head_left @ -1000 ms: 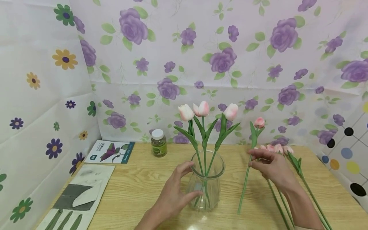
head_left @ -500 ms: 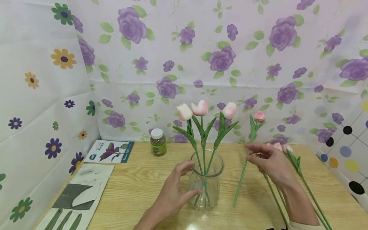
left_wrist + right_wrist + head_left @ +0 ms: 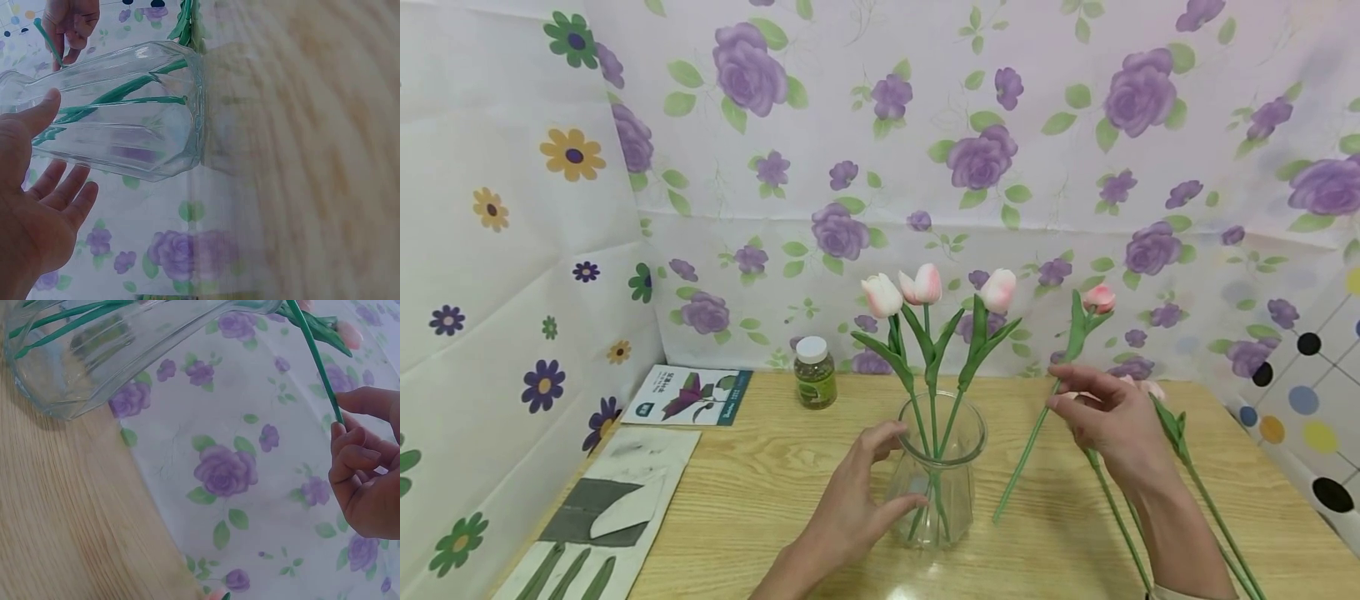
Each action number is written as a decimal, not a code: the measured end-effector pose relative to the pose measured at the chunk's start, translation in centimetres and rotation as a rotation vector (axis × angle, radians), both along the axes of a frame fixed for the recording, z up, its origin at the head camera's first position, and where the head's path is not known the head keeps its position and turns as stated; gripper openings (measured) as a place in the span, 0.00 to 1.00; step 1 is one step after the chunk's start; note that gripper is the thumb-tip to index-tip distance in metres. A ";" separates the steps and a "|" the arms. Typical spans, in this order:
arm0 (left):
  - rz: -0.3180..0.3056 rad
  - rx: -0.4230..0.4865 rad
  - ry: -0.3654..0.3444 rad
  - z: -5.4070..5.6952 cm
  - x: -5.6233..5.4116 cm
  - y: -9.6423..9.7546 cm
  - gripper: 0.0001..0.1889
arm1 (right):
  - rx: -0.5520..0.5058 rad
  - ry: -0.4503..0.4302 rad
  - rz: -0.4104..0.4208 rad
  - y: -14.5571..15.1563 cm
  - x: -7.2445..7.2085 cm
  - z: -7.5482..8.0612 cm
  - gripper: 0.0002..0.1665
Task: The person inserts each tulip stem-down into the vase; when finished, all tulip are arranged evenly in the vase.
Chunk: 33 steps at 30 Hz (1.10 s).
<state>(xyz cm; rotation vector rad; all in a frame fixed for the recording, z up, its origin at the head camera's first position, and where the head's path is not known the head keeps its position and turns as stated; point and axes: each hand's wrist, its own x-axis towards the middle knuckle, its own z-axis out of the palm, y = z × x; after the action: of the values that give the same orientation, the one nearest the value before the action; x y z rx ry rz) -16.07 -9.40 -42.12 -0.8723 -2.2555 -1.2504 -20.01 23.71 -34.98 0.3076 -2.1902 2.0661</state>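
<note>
A clear glass vase [image 3: 960, 500] stands upright on the table, with three pale pink tulips [image 3: 998, 290] leaning in it. My left hand [image 3: 846, 504] holds the vase from its left side, the thumb lying along the glass [image 3: 156, 134] in the left wrist view. To the vase's right, my right hand [image 3: 1112, 425] pinches the green stem of a pinker tulip [image 3: 1099, 298] between thumb and fingers. That tulip is tilted, its bloom up and to the right and its stem end down toward the vase. The pinched stem [image 3: 315, 356] also shows in the right wrist view.
Several more tulips [image 3: 1198, 487] lie on the table [image 3: 775, 500] at the right, partly under my right forearm. A white-lidded jar [image 3: 815, 383] stands at the back. Left of it lie a booklet [image 3: 688, 396] and a printed sheet [image 3: 658, 471]. Patterned cloth hangs behind.
My right hand has tilted the held tulip: the bloom has risen and moved right, and the stem end has swung left and up toward the vase. The left hand and vase stay put.
</note>
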 end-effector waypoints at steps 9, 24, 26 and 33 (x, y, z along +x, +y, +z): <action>-0.004 0.002 0.013 0.0 0.0 0.0 0.48 | -0.031 -0.033 -0.045 0.0 0.4 0.7 0.21; -0.011 0.002 0.015 0.0 0.0 0.0 0.47 | -0.098 0.007 -0.077 -0.3 0.1 2.1 0.22; -0.008 0.000 0.016 0.0 0.0 0.0 0.47 | -0.105 0.015 -0.085 -0.3 0.1 2.3 0.22; -0.005 0.002 0.011 0.0 0.1 0.1 0.47 | -0.176 0.048 -0.124 -0.9 -0.1 2.9 0.19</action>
<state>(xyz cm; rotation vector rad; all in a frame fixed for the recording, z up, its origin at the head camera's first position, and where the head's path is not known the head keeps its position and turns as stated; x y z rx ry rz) -16.00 -9.31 -42.10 -0.8823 -2.2446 -1.2467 -20.06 22.83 -32.05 0.1963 -1.9322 2.1408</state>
